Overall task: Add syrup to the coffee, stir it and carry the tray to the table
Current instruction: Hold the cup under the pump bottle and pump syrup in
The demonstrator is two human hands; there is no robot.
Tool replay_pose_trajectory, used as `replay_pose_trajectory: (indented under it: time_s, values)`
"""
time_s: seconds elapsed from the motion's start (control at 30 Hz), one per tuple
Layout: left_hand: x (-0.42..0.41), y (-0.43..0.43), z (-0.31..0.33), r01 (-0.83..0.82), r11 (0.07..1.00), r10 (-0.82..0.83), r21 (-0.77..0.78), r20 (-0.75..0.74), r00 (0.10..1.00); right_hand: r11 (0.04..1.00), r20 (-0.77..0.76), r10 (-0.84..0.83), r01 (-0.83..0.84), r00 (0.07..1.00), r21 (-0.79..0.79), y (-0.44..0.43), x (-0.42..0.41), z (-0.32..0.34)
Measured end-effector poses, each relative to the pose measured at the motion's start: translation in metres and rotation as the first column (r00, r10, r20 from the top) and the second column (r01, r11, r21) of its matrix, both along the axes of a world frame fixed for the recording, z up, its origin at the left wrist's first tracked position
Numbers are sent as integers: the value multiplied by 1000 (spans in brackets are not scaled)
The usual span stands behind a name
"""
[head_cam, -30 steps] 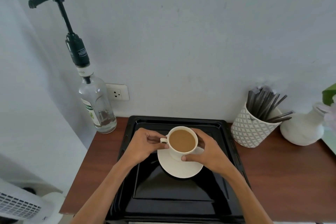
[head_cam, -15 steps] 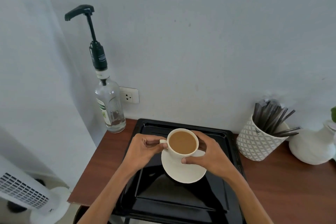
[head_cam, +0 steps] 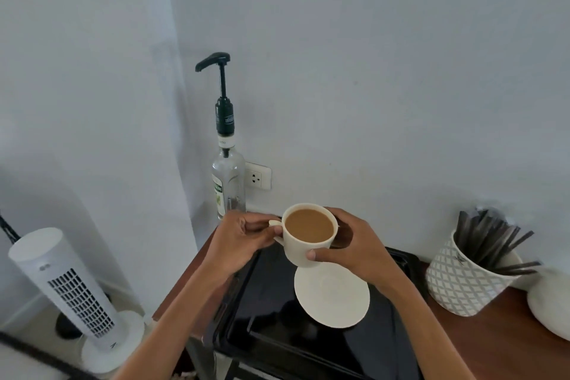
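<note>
The cup [head_cam: 309, 233] of coffee came up off its saucer [head_cam: 332, 298], which it had been sitting on a moment before. Both hands rose with it, the left hand [head_cam: 239, 239] pinching the handle and the right hand [head_cam: 351, 248] wrapped around the far side. The cup travelled left and back, toward the syrup bottle [head_cam: 227, 185] by the wall. The saucer was left bare on the black tray [head_cam: 271, 311].

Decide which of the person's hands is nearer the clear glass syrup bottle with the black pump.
Left. The left hand is just below the syrup bottle; the right hand is beyond the cup.
</note>
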State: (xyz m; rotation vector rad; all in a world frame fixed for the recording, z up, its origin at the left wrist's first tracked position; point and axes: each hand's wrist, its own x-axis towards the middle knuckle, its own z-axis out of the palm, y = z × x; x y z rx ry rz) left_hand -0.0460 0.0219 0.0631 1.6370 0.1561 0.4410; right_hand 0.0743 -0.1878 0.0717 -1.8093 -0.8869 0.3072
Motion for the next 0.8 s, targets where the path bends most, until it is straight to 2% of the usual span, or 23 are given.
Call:
replay_pose_trajectory:
  time_s: [0.3, 0.8]
  values:
    - [-27, 32, 27, -96, 995, 97, -30, 23, 995, 997, 12, 74, -74, 997, 18, 41, -13, 28]
    - [-47, 112, 58, -190, 978, 184, 80, 80, 980, 994, 82, 106, -108, 991, 14, 129, -25, 67]
